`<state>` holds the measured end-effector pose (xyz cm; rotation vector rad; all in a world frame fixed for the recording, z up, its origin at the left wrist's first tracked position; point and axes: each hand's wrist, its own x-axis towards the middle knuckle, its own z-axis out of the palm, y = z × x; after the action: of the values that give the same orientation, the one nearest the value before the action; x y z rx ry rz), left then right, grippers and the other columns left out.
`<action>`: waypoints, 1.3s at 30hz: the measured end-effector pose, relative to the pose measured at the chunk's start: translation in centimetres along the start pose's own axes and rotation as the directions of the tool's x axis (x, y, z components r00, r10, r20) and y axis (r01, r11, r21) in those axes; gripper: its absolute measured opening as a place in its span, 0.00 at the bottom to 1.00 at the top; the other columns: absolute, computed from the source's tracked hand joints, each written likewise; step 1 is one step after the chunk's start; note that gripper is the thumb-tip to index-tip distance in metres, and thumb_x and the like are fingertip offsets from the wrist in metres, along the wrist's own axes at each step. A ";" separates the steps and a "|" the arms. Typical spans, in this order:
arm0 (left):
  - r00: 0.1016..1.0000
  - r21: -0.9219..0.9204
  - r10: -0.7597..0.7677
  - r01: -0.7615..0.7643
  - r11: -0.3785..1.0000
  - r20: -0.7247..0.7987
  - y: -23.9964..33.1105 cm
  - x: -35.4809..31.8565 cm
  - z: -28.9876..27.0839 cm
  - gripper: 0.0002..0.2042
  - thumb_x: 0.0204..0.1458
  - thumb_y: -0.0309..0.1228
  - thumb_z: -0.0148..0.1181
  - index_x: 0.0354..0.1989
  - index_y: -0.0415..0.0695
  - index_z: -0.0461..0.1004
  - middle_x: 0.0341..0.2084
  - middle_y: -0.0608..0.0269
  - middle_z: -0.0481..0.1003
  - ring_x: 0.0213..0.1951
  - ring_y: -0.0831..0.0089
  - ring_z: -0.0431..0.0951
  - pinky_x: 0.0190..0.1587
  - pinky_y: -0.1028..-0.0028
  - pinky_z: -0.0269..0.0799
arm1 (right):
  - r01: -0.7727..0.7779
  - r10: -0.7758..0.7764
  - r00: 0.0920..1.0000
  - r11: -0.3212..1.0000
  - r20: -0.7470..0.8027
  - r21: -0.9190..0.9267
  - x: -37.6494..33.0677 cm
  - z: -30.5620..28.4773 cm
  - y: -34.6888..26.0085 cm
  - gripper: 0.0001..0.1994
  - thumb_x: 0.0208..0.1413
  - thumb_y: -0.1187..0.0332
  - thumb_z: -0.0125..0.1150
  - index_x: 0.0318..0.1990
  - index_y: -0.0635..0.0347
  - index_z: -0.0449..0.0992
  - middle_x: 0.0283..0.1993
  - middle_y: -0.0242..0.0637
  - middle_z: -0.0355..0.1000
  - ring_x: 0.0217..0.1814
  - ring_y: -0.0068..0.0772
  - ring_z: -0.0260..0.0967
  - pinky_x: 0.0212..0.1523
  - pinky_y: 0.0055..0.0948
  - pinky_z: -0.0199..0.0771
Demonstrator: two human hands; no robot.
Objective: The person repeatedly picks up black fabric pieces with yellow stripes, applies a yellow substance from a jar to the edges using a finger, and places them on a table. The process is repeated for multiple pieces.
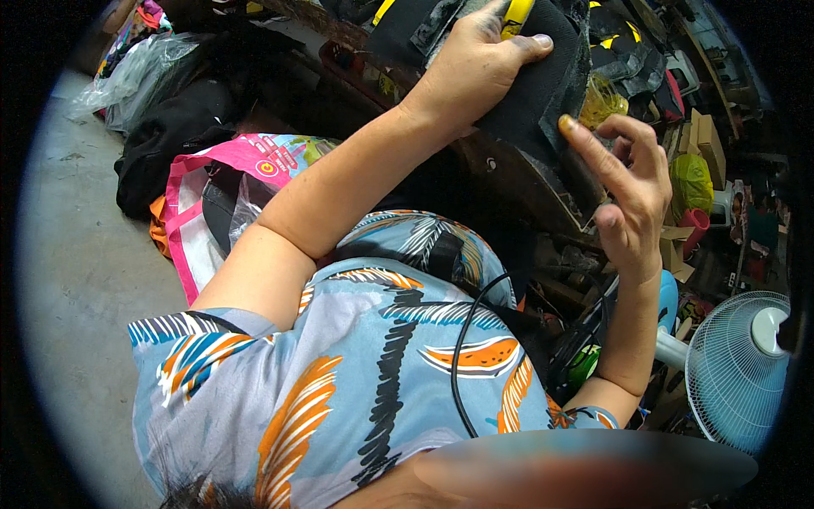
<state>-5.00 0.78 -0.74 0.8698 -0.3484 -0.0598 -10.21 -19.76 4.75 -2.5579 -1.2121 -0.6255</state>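
A black, textured piece of sheet material lies at the top of the view, its edges dusty and whitish. Over its left part my left hand is closed, thumb lying on the black surface and the other fingers partly out of sight. A bright yellow object shows between thumb and fingers; its kind is unclear. My right hand is at the piece's right edge, holding nothing. Its index finger is stretched out with a yellow-brown smear on the tip, close to that edge; the other fingers are bent and the thumb stands apart.
Beyond the right hand are a see-through yellow plastic container or bag and black pieces with yellow strips. A fan stands at the right, near cardboard boxes. On the left are a pink-edged bag and clear plastic.
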 end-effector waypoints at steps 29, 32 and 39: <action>0.994 0.000 0.045 -0.045 0.999 -0.102 1.3 0.1 -1.5 0.16 0.58 0.22 0.54 0.55 0.37 0.67 0.38 0.60 0.78 0.34 0.74 0.80 0.37 0.76 0.78 | -0.219 0.282 0.944 0.925 0.171 -0.311 1.9 1.7 9.8 0.30 0.65 0.42 0.34 0.39 0.49 0.84 0.53 0.32 0.71 0.57 0.42 0.64 0.55 0.41 0.63; 0.994 -0.008 0.005 -0.006 1.000 -0.111 1.1 0.3 -1.9 0.16 0.58 0.23 0.54 0.55 0.37 0.67 0.38 0.60 0.78 0.34 0.75 0.80 0.37 0.76 0.78 | -0.207 0.269 0.945 0.932 0.184 -0.297 2.3 1.8 9.7 0.31 0.65 0.42 0.34 0.37 0.51 0.84 0.50 0.33 0.74 0.56 0.41 0.65 0.55 0.40 0.64; 0.995 -0.101 -0.014 0.005 0.995 -0.095 0.6 0.3 -2.1 0.17 0.59 0.23 0.54 0.57 0.38 0.66 0.36 0.63 0.77 0.33 0.78 0.79 0.37 0.78 0.77 | -0.317 0.314 0.947 0.947 -0.068 -0.045 0.9 -0.8 8.2 0.34 0.66 0.42 0.32 0.35 0.56 0.84 0.47 0.42 0.74 0.53 0.47 0.67 0.55 0.38 0.62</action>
<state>-4.12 2.66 -1.50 0.7718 -0.2492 -0.0440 -3.54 -24.54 5.63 -2.6758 -0.7499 -0.6626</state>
